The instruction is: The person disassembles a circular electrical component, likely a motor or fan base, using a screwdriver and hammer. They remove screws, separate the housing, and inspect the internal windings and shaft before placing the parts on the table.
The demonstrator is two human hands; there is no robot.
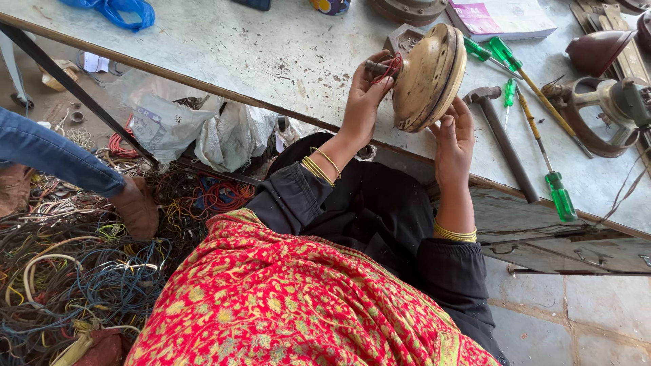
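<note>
A round, tan, worn metal motor housing point(428, 78) stands on its edge near the front of the grey workbench point(271, 54). My left hand point(366, 98) grips the short shaft point(375, 67) and the red wires point(392, 66) sticking out of its middle. My right hand point(453, 139) cups the lower rim of the housing from below. Both wrists carry yellow bangles, and the sleeves are black.
A hammer point(502, 139), several green-handled screwdrivers point(542, 152) and a motor part point(600, 112) lie right of the housing. A booklet point(502, 17) sits behind. Plastic bags point(196, 129) and tangled wires point(81, 264) cover the floor at left, beside another person's leg point(61, 159).
</note>
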